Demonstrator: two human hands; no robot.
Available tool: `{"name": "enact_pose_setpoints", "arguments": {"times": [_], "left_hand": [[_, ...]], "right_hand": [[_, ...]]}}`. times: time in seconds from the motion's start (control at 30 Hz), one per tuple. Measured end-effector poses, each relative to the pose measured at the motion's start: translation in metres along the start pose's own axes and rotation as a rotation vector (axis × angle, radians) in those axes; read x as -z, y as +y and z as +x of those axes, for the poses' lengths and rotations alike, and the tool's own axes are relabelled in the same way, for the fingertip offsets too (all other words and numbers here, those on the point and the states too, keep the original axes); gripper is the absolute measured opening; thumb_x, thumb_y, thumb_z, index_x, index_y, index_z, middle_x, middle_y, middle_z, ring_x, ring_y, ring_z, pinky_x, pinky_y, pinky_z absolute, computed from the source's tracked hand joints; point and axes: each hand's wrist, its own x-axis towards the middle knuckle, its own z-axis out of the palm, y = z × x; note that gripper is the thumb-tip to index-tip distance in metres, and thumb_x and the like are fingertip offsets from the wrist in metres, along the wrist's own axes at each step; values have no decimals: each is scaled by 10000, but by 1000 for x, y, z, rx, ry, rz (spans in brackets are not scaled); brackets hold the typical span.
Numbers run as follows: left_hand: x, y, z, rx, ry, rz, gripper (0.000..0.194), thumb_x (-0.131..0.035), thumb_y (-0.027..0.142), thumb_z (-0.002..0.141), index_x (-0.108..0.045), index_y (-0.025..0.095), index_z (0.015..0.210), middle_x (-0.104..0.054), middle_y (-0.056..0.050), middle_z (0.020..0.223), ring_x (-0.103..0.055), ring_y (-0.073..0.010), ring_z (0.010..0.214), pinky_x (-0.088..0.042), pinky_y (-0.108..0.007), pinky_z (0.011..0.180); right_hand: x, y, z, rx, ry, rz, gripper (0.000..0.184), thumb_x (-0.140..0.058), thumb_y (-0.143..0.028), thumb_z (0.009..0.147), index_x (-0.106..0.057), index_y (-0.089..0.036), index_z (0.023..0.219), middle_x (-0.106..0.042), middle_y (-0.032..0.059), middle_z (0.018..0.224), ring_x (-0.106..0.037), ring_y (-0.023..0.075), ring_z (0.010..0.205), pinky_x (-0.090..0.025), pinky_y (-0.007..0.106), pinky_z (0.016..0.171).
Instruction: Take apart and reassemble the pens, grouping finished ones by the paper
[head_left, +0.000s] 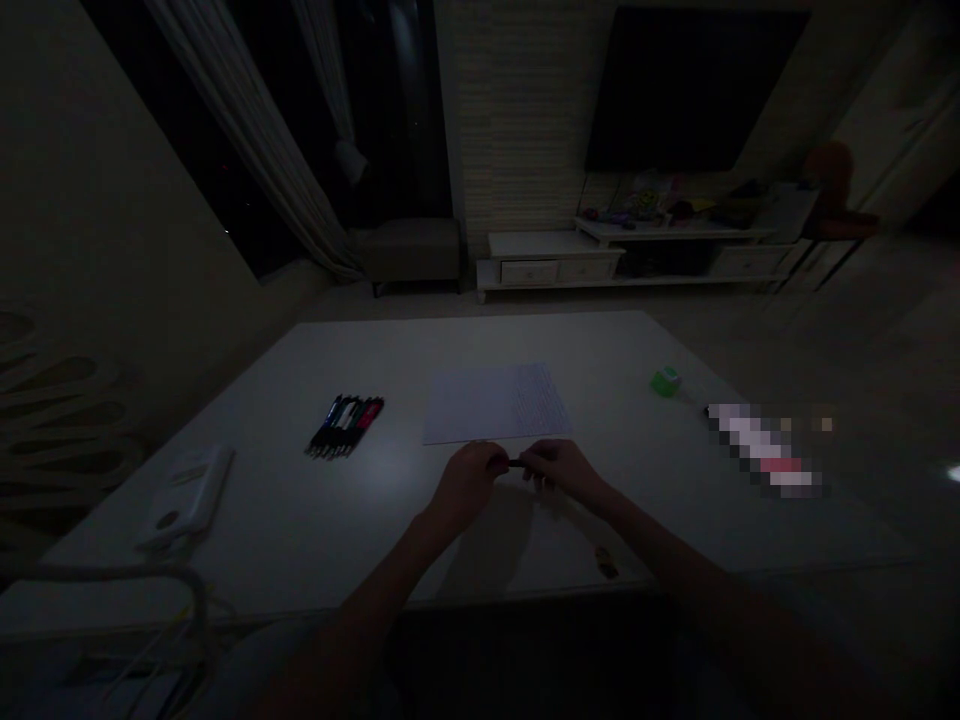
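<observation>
Black cylinder (516,463), maybe a pen part, sits pinched at both ends between the left hand (469,485) and right hand (562,472), held together just above the surface (300,350), probably to keep it steady. Paper sheet (495,403) lies right ahead, pen bunch (345,425) lined up neatly to the left.

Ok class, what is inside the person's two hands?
A short dark piece shows between the left hand and right hand; they cover the rest, so its full shape cannot be seen.
</observation>
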Motion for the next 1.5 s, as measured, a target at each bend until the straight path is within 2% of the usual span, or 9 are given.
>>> {"name": "enact_pose_setpoints", "arguments": {"times": [0.27,0.4,0.5,0.83,0.93,1.07,1.23,1.37,1.5], "left_hand": [[-1,-3,0,3,-25,12,86,-556,170,763,-629,188,805,-649,-34,818,-572,-165,768,-416,-285,730],[-2,-4,0,4,-27,-4,94,-556,179,764,-625,190,827,-648,-33,828,-571,-163,777,-419,-281,739],[-2,-4,0,9,-25,-5,93,-556,182,763,-624,189,825,-645,-34,830,-570,-164,775,-420,-280,729],[-2,-5,-1,-1,-18,-25,73,-555,167,758,-608,181,806,-634,-27,804,-567,-154,750,-415,-262,703],[-2,-5,0,4,-20,-30,75,-555,166,756,-610,180,806,-634,-28,799,-567,-155,748,-418,-263,703],[-2,-5,0,17,-28,-36,80,-552,164,754,-612,182,804,-633,-30,799,-566,-154,743,-419,-263,698],[-3,-7,-1,15,-25,-15,125,-546,168,767,-613,182,872,-635,-31,825,-566,-155,765,-422,-266,715],[-4,-6,-1,-2,-33,7,265,-593,234,765,-594,199,1027,-635,-33,894,-568,-151,790,-426,-260,737],[-4,-9,0,-16,-13,70,184,-530,275,821,-637,216,959,-627,-31,869,-568,-152,803,-419,-259,745]], "right_hand": [[-3,2,0,0,3,7,333,-643,-445,672,-611,-128,768,-663,63,699,-581,113,499,-400,198,419],[-2,2,1,-36,6,30,368,-551,-491,740,-602,-127,736,-655,63,664,-568,108,460,-386,203,402],[-2,3,2,-13,13,32,348,-634,-460,677,-604,-135,796,-657,49,683,-572,107,469,-379,192,394],[-5,4,1,-49,-19,36,358,-560,-482,733,-600,-130,788,-654,62,683,-572,109,464,-393,195,383],[-6,6,3,-12,5,32,345,-635,-448,678,-602,-135,816,-656,52,713,-573,101,485,-404,188,404],[-6,9,4,-56,9,64,373,-546,-495,739,-590,-128,787,-637,45,652,-550,93,439,-388,183,378],[-4,11,4,-31,24,58,342,-578,-461,718,-595,-134,819,-649,52,717,-566,104,472,-399,191,381],[-3,10,6,38,64,-10,304,-613,-427,687,-615,-135,770,-636,38,643,-553,106,485,-404,200,417],[2,7,7,115,153,-31,265,-640,-365,654,-626,-149,806,-644,30,653,-574,121,520,-410,214,451]]}}
